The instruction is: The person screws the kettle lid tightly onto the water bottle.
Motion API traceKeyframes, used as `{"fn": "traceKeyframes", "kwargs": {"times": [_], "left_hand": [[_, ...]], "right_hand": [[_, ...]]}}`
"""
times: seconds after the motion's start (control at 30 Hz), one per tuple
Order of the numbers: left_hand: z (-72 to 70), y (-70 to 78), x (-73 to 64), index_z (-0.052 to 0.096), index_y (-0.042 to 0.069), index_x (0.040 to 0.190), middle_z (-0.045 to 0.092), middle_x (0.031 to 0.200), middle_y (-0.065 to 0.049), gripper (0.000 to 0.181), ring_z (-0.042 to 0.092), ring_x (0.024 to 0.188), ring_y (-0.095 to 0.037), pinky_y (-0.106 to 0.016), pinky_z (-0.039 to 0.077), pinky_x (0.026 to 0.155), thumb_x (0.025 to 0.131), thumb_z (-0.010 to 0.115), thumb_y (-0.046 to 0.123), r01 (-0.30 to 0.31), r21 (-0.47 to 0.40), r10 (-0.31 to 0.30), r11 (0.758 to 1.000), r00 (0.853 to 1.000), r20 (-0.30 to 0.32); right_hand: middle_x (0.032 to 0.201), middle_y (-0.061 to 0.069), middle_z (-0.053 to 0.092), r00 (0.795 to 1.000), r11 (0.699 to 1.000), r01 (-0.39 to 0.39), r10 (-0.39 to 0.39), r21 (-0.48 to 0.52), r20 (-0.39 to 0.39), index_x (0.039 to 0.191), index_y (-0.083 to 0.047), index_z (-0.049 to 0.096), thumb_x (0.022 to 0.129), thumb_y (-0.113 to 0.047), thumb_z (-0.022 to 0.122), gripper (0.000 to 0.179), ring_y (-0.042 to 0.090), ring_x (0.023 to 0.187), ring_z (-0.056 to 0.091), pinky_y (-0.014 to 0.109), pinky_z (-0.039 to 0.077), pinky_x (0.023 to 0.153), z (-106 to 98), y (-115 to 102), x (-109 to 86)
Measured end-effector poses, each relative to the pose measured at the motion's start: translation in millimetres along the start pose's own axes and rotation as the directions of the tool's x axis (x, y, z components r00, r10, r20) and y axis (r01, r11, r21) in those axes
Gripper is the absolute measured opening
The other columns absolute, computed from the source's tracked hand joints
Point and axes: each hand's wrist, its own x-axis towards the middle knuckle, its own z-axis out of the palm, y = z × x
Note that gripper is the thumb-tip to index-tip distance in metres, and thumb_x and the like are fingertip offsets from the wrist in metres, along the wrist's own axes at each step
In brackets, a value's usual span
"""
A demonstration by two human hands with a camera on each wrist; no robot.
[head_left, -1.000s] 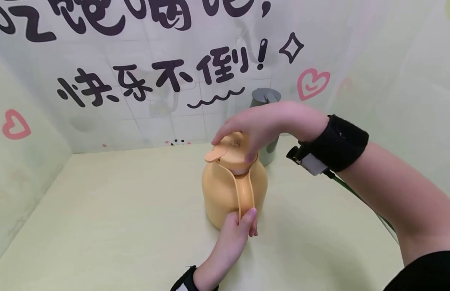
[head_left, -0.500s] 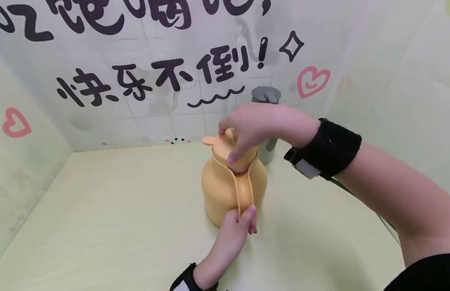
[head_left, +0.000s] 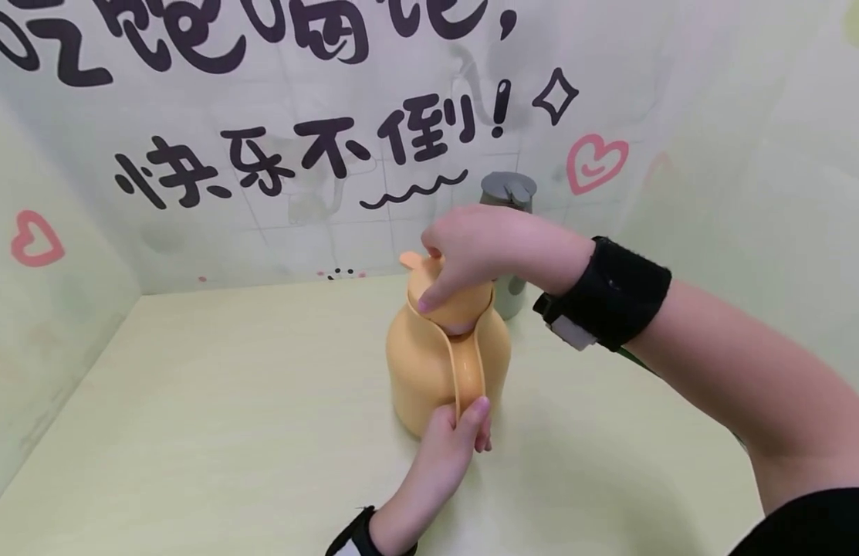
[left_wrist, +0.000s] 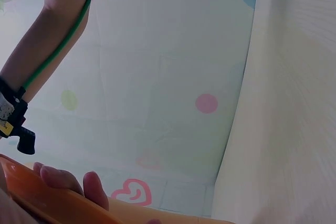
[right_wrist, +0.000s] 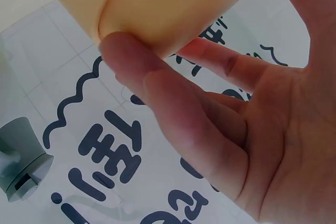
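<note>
A yellow-orange thermos jug (head_left: 418,363) stands upright on the table. My left hand (head_left: 453,432) grips its handle (head_left: 468,371) low down, thumb along the near side. In the left wrist view, fingers (left_wrist: 60,178) wrap over the orange handle (left_wrist: 52,198). From above, my right hand (head_left: 474,239) holds the round lid (head_left: 457,307), its thumb against the near-left side. A small tab (head_left: 410,260) sticks out at the lid's back left. Seen in the right wrist view, bent fingers (right_wrist: 184,119) touch the pale yellow surface; the head view hides the lid's far side.
Behind the jug to the right stands a grey-green cylinder (head_left: 508,301) with a grey top, partly covered by my right arm. The pale table (head_left: 262,401) meets a printed backdrop (head_left: 318,255) with black writing, and side walls flank it.
My right hand has turned at the lid, and its thumb has shifted left. The lid's tab has swung from the left toward the back. My left hand stays on the handle.
</note>
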Motion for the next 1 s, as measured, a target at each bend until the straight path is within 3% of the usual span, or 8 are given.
{"fn": "traceKeyframes", "kwargs": {"times": [0.17,0.33,0.57,0.67,0.77,0.9,1.0], "left_hand": [[-1.2,0.0,-0.6,0.052,-0.004,0.066,0.050,0.059,-0.003,0.042,0.053,0.063,-0.018,-0.026,0.041,0.068,0.100,0.048,0.021,0.002,-0.004,-0.002,1.000,1.000,-0.001],[-1.7,-0.5,0.9,0.052,-0.004,0.065,0.050,0.059,-0.004,0.043,0.053,0.061,-0.017,-0.026,0.042,0.067,0.100,0.048,0.020,-0.010,0.001,0.010,1.000,1.000,-0.002],[-1.6,0.1,4.0,0.051,-0.005,0.063,0.051,0.060,-0.006,0.045,0.054,0.061,-0.018,-0.026,0.042,0.068,0.100,0.048,0.021,-0.027,0.014,0.026,1.000,1.000,0.007],[-2.3,-0.1,5.1,0.051,-0.005,0.063,0.051,0.059,-0.006,0.045,0.054,0.061,-0.020,-0.026,0.041,0.068,0.100,0.047,0.021,-0.027,0.021,0.027,0.999,1.000,0.003],[-3.3,-0.9,4.9,0.051,-0.005,0.063,0.050,0.059,-0.005,0.045,0.054,0.061,-0.019,-0.026,0.041,0.068,0.100,0.047,0.022,-0.021,0.025,0.021,0.999,1.000,-0.001],[-4.1,-1.5,3.6,0.051,-0.005,0.063,0.048,0.057,-0.003,0.045,0.053,0.059,-0.013,-0.026,0.042,0.067,0.099,0.047,0.021,-0.023,0.014,0.023,1.000,1.000,-0.001],[-4.6,-1.1,2.8,0.051,-0.004,0.063,0.048,0.057,-0.003,0.044,0.053,0.059,-0.011,-0.026,0.043,0.067,0.099,0.047,0.021,-0.027,0.014,0.027,1.000,1.000,0.000]], "right_hand": [[0.081,0.002,0.053,1.000,1.000,0.000,-0.001,-0.025,-0.023,0.088,-0.010,0.058,0.073,-0.058,0.070,0.052,0.020,0.077,0.052,0.033,0.041,0.065,3,-1,1.0],[0.095,0.001,0.061,0.999,0.997,-0.007,0.005,-0.071,-0.034,0.101,-0.015,0.063,0.075,-0.065,0.066,0.057,0.020,0.086,0.056,0.037,0.044,0.073,2,1,-3.2],[0.122,0.004,0.058,0.996,0.996,-0.015,0.022,-0.086,0.082,0.127,-0.017,0.059,0.078,-0.064,0.064,0.067,0.022,0.110,0.052,0.043,0.041,0.091,-13,9,-6.2],[0.135,0.007,0.051,0.990,0.998,0.014,-0.005,-0.063,0.143,0.138,-0.018,0.050,0.080,-0.053,0.071,0.071,0.024,0.120,0.047,0.043,0.038,0.096,-20,14,-3.7],[0.139,0.005,0.046,0.979,0.996,0.088,-0.084,-0.017,0.186,0.140,-0.025,0.047,0.079,-0.033,0.076,0.068,0.022,0.123,0.043,0.041,0.037,0.096,-26,18,-1.2],[0.146,0.000,0.035,0.954,0.982,0.185,-0.189,0.039,0.234,0.143,-0.036,0.042,0.075,-0.009,0.075,0.079,0.019,0.127,0.037,0.039,0.038,0.092,-29,22,-0.4],[0.147,-0.002,0.030,0.932,0.970,0.229,-0.242,0.077,0.270,0.144,-0.036,0.040,0.074,-0.002,0.075,0.086,0.020,0.129,0.033,0.039,0.037,0.093,-30,22,-0.6]]}}
